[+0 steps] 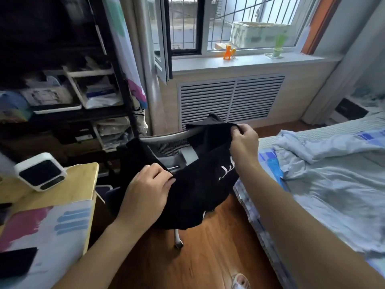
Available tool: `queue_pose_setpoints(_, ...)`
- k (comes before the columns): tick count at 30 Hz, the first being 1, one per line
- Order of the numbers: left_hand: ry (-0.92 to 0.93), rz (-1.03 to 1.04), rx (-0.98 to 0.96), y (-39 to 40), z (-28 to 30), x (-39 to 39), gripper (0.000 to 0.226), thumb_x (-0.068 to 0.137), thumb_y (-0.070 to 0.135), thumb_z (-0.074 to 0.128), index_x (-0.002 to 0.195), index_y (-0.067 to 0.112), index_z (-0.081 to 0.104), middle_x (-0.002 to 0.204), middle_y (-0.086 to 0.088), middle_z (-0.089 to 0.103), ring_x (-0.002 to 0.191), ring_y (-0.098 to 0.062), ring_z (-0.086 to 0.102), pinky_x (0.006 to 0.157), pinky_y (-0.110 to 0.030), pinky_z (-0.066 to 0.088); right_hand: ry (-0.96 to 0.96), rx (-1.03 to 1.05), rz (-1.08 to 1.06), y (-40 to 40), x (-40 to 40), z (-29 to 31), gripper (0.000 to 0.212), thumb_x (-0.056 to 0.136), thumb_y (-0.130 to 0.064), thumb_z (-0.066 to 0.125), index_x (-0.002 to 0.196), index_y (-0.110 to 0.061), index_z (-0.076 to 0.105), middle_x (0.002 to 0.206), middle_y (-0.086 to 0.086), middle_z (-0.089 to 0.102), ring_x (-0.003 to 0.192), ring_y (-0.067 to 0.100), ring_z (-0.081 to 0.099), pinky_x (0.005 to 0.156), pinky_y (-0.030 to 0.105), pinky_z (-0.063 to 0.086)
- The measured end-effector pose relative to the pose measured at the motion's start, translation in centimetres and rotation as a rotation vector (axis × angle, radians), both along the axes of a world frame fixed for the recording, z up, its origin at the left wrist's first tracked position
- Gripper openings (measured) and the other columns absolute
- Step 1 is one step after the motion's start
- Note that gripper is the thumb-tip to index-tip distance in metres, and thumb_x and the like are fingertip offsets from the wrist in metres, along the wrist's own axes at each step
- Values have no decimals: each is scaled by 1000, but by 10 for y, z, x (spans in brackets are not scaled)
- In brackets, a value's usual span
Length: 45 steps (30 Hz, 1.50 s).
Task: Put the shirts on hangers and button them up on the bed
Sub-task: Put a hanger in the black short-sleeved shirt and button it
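A black shirt [193, 190] with white lettering hangs in the air over the wooden floor, in front of a grey office chair [173, 147]. My left hand [145, 190] grips its lower left edge. Higher up, my right hand [243, 142] pinches the cloth's top right part. A light blue shirt [325, 155] lies crumpled on the bed [270, 236] at the right. No hanger is in view.
A wooden desk [68, 190] at the left carries a small white device [40, 172] and a dark phone [16, 261]. Cluttered dark shelves [83, 97] stand behind it. A window sill [250, 61] with an orange figure and a radiator grille [229, 99] lie ahead.
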<state>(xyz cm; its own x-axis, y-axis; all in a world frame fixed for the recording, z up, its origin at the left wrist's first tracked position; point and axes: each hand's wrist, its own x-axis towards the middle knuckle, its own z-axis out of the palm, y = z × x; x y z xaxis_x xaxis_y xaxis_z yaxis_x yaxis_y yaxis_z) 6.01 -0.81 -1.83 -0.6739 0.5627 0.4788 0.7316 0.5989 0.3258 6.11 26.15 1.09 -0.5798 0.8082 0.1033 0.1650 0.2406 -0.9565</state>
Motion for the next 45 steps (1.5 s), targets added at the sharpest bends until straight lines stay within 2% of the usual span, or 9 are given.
queue_pose_setpoints(4,-101,-195,13,36,1,43,17,97,25,63,97,17,78,84,10,69,72,-8,68,63,-26,59,0,-114,-226,14,89,-28,30,102,-19,50,72,-21,52,71,-7,52,71,15,47,68,31,38)
queue_pose_setpoints(9,-217,-466,-307,96,-15,104,25,75,18,87,89,30,71,72,14,67,61,-8,67,53,-32,57,11,-9,-418,54,164,-11,19,103,-18,51,86,-14,58,74,-7,54,66,7,46,63,23,38)
queue_pose_setpoints(12,-283,-621,-347,136,2,136,5,93,29,70,97,32,70,80,13,68,72,-7,64,68,-28,54,94,-30,-560,83,207,5,21,103,-18,52,86,-12,60,75,-3,54,67,11,45,67,30,40)
queue_pose_setpoints(18,-595,-1013,-120,200,48,203,35,98,45,59,131,33,66,107,20,69,101,1,63,92,-24,51,227,-26,-600,123,342,52,17,101,-13,57,92,-17,71,89,3,72,81,12,64,77,32,53)
queue_pose_setpoints(23,-273,-1063,93,296,81,260,70,89,51,66,151,35,37,142,5,39,135,-15,39,115,-31,33,153,39,-436,115,443,80,22,99,-2,57,98,-13,76,96,4,77,93,15,70,87,27,56)
queue_pose_setpoints(32,-634,-1250,46,409,103,428,36,96,6,51,117,32,65,93,16,69,80,4,61,67,-16,44,270,42,-538,145,626,78,19,95,-2,64,107,-13,75,90,14,72,86,20,70,79,33,59)
queue_pose_setpoints(36,-967,-1106,69,479,126,498,37,100,8,50,94,36,75,86,7,73,72,-16,62,63,-35,49,-47,-88,-212,177,714,26,59,88,-2,73,133,-36,57,88,4,65,77,21,67,80,39,57)
queue_pose_setpoints(41,-1209,-971,111,544,144,542,35,100,6,48,94,26,76,89,-1,72,72,-14,63,58,-27,50,-434,-210,-264,190,800,-55,21,94,-20,71,113,-29,71,105,-9,68,99,5,66,94,28,54)
queue_pose_setpoints(45,-1259,-1097,-64,557,139,585,32,101,0,48,102,18,75,84,-7,70,70,-18,63,56,-24,53,-233,-256,-481,209,815,-76,87,89,-34,76,157,-41,22,146,-16,36,134,2,40,110,23,39)
